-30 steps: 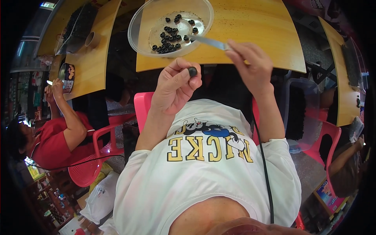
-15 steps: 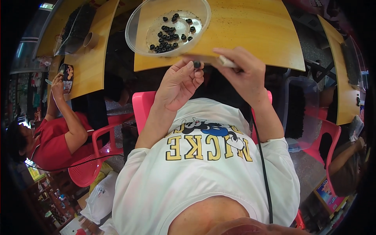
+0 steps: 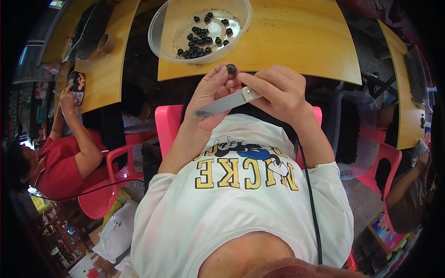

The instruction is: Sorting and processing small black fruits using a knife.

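My left hand (image 3: pixel 207 90) pinches a small round black piece (image 3: pixel 231 69) between thumb and fingertips, just in front of the table edge. A knife (image 3: pixel 222 104) with a broad steel blade and a pale handle is in my right hand (image 3: pixel 282 90). Its blade lies across in front of my left palm, tip to the left. The right fingertips come close to the black piece; whether they touch it I cannot tell. Beyond my hands, a clear plastic bowl (image 3: pixel 158 28) holds several similar black pieces (image 3: pixel 199 39).
The bowl stands on a yellow wooden table (image 3: pixel 301 37) sprinkled with dark crumbs. At left, a person in red (image 3: pixel 72 157) works at another table. A clear tub of dark material (image 3: pixel 350 129) stands at my right, near pink chairs (image 3: pixel 384 162). A black cable (image 3: pixel 311 194) runs down my shirt.
The knife has swung from beside the black piece toward me, its blade now pointing left below it. My right hand has moved closer to the left. The black piece has turned in my fingers.
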### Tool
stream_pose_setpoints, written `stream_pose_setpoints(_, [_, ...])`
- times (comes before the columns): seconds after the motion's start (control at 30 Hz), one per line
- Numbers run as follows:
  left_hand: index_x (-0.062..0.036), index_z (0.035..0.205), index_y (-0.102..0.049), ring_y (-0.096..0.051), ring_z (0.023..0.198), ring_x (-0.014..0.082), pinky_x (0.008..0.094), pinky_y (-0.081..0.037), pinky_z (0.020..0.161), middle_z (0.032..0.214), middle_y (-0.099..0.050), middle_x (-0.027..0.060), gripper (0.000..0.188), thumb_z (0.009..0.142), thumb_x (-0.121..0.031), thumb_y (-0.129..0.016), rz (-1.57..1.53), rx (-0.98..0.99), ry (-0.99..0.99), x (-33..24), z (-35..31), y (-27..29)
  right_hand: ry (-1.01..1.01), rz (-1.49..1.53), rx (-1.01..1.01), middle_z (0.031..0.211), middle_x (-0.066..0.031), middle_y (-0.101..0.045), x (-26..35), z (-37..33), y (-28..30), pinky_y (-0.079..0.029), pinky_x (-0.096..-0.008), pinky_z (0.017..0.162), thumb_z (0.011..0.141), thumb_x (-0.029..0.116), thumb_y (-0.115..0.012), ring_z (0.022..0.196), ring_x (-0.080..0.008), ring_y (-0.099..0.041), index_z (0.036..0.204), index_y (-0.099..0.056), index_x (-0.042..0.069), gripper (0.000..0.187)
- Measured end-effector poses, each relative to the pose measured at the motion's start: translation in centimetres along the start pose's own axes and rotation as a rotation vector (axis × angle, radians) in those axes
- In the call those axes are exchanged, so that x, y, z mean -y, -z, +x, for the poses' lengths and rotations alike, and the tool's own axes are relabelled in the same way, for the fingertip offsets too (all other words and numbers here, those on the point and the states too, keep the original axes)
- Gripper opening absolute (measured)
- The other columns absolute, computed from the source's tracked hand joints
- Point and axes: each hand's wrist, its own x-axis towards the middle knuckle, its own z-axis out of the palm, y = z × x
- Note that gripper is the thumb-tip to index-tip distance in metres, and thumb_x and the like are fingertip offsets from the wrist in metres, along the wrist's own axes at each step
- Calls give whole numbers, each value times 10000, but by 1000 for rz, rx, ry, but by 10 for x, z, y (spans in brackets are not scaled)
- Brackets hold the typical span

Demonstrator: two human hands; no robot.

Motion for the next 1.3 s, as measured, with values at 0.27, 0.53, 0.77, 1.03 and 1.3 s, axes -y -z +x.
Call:
stream_pose_setpoints(0.27, [-42,1011,-549,-618,834,134,244,-521,706,916,-630,56,140,887,-106,-551,61,-33,-85,-3,-3,-4,-99,-12,19,684,-50,-561,3,7,3,-412,-283,483,669,198,-728,543,-185,-515,1061,-628,56,428])
stream_pose_setpoints(0.53, [-34,1019,-530,-615,843,136,249,-517,725,926,-624,67,148,890,-105,-546,106,34,-114,-3,-4,-4,-123,-62,53,684,-46,-558,3,6,1,-416,-288,490,671,206,-726,555,-183,-516,1069,-629,59,436])
stream_pose_setpoints(0.77, [-43,1000,-508,-602,852,150,252,-499,749,943,-606,83,143,876,-88,-563,92,33,-137,-2,-5,0,-140,-80,60,680,-47,-555,2,3,1,-418,-284,492,670,203,-728,560,-185,-520,1066,-631,60,432])
stream_pose_setpoints(1.03, [-39,964,-499,-595,843,171,273,-494,761,933,-589,100,164,840,-55,-606,147,107,-160,-6,-2,7,-145,-47,86,670,-42,-558,3,2,2,-423,-290,494,680,207,-723,551,-185,-523,1053,-638,63,410])
stream_pose_setpoints(1.3, [13,1099,-500,-551,780,159,265,-477,720,903,-562,104,242,860,1,-540,149,204,-133,-15,-15,-11,-366,-173,37,662,-62,-547,-31,-6,6,-413,-262,517,805,152,-653,566,-174,-526,1057,-639,45,274])
